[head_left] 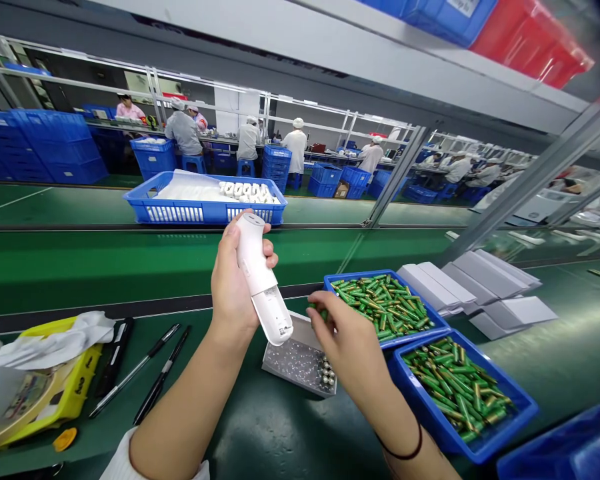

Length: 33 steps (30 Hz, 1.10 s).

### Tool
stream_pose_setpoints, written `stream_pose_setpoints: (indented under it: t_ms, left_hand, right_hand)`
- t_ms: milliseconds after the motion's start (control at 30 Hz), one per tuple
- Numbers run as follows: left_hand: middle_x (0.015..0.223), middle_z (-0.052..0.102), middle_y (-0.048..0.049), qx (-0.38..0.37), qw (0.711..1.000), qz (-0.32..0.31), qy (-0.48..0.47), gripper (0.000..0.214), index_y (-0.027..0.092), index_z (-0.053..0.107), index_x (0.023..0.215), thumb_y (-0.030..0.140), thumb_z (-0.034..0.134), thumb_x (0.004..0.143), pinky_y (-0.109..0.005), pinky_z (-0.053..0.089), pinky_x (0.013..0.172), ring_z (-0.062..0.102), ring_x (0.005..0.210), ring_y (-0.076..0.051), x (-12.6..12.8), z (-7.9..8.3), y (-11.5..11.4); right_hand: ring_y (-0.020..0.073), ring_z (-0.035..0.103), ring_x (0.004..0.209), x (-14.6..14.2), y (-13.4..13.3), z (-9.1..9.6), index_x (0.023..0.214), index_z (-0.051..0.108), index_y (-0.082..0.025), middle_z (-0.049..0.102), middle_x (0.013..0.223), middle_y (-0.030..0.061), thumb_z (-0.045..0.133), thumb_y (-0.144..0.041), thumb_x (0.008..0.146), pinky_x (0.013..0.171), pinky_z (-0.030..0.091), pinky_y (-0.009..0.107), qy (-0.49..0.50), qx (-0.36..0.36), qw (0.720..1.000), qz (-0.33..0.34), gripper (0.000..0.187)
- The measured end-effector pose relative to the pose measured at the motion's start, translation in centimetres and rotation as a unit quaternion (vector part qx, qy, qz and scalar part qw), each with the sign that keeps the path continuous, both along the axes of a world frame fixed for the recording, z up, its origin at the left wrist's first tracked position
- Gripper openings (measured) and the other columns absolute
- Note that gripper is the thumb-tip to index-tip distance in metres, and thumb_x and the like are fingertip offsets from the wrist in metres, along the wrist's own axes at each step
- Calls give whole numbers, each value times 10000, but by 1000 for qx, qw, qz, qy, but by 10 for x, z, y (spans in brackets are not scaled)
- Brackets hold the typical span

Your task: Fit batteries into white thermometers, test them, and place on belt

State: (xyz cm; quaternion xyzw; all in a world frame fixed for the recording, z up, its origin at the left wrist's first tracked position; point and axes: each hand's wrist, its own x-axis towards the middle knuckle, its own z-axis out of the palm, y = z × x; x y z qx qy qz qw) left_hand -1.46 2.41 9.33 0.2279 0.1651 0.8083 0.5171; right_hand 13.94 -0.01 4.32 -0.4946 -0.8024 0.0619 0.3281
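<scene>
My left hand (233, 280) is wrapped round a white handheld device (258, 260), tilted with its lower end toward me. Its battery compartment (274, 313) lies uncovered and I see no battery in it. My right hand (347, 333) is closed, thumb and fingertips together, just right of the device; a bit of green shows at the fingers, too hidden to name. Below that hand sits a small grey box (293, 365) with a speckled inside and several silver-ended batteries (327, 373) standing at its right end. Beside it, a blue tray (443, 335) holds loose green batteries (385, 300).
A second blue tray (527, 410) of green batteries stands nearer me. White cartons (495, 280) lie at right. Pens (163, 377) and a yellow bin (80, 367) are at left. Beyond the green belt (105, 267) stands a blue basket (180, 212) of white parts; people work behind.
</scene>
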Motion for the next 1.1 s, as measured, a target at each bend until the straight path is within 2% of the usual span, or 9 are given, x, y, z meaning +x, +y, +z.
stream_pose_setpoints:
  t_ms: [100, 267, 333, 533, 667, 767, 867, 1000, 1100]
  left_hand:
    - [778, 609, -30, 0, 1000, -7, -6, 151, 164, 600, 935, 250, 498, 865, -150, 417, 455, 516, 536, -70, 2, -2, 1]
    - [790, 593, -34, 8, 999, -33, -26, 167, 161, 587, 949, 247, 461, 882, -148, 398, 447, 491, 536, -67, 11, -3, 0]
    - [791, 586, -34, 14, 999, -36, -31, 174, 165, 588, 951, 251, 450, 888, -147, 392, 442, 479, 534, -66, 15, -3, -3]
    - [779, 577, -31, 26, 999, -15, -35, 211, 180, 599, 905, 253, 401, 907, -149, 397, 438, 459, 521, -69, 19, -1, -7]
    - [784, 574, -29, 53, 998, -26, -26, 210, 196, 610, 893, 261, 410, 904, -141, 393, 431, 444, 516, -66, 17, -1, -7]
    - [769, 557, -23, 76, 994, -74, -22, 204, 202, 609, 874, 281, 423, 904, -122, 356, 394, 397, 487, -54, 19, 0, -8]
    - [753, 543, -17, 80, 993, -90, -1, 179, 216, 607, 890, 309, 454, 895, -125, 336, 370, 370, 473, -60, 22, 1, -9]
    - [779, 542, -21, 60, 997, -53, -16, 200, 206, 594, 842, 293, 426, 907, -131, 367, 399, 391, 494, -62, 20, -1, -6]
    - [796, 551, -29, 57, 997, -33, -35, 237, 192, 595, 839, 267, 386, 923, -132, 384, 429, 422, 517, -59, 15, -3, -1]
  right_hand:
    - [112, 511, 549, 6, -3, 16, 880, 570, -206, 581, 694, -18, 583, -215, 864, 495, 392, 218, 158, 34, 987, 4, 22]
    - [138, 597, 716, 4, -21, 29, 868, 514, -235, 593, 809, 10, 602, -165, 849, 532, 454, 212, 358, 53, 930, 68, 114]
    - [151, 607, 750, 1, -27, 28, 879, 506, -242, 595, 813, 13, 589, -119, 844, 536, 465, 221, 334, 65, 933, 119, 153]
    - [144, 590, 641, -5, -27, 24, 849, 558, -213, 631, 714, 17, 562, -82, 864, 574, 452, 265, 93, 192, 961, 177, 132]
    - [137, 568, 688, -5, -21, 25, 867, 555, -206, 612, 756, 15, 560, -184, 900, 622, 455, 256, 121, 108, 961, 224, 41]
    - [116, 523, 668, -6, -18, 21, 906, 512, -225, 560, 791, -15, 618, -210, 847, 588, 437, 222, 196, -44, 960, 197, 122]
    - [89, 475, 610, -7, -14, 17, 886, 491, -230, 496, 756, -40, 608, -216, 836, 507, 391, 183, 264, -189, 925, 198, 128]
    - [105, 538, 717, 0, -7, 22, 959, 554, -208, 563, 879, 5, 624, -203, 823, 598, 463, 199, 347, -230, 878, 234, 154]
    - [78, 544, 580, 9, -3, 29, 927, 579, -190, 622, 917, 35, 581, -206, 867, 490, 451, 190, 401, -209, 866, 213, 62]
